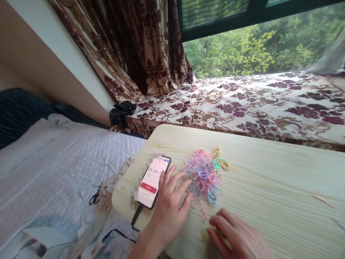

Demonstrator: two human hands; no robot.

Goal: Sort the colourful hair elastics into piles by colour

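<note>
A loose pile of small coloured hair bands (203,174), mostly pink, purple and blue, lies on the light wooden table (258,172). Yellow and green bands sit at the pile's right edge. My left hand (174,194), fingers spread, is between the phone and the pile, its fingertips close to the bands. The phone (153,181) shows a timer on a pink screen, partly covered by my left fingers. My right hand (235,232) is below and right of the pile with its fingers curled; whether anything is in them is hidden.
Two thin strands (323,201) lie at the table's right. A black cable (137,216) runs from the phone over the near left edge. On the left is a bed (67,154) with white cords. Behind the table are a flowered window seat (231,104), a black bag (122,112) and curtains (159,46).
</note>
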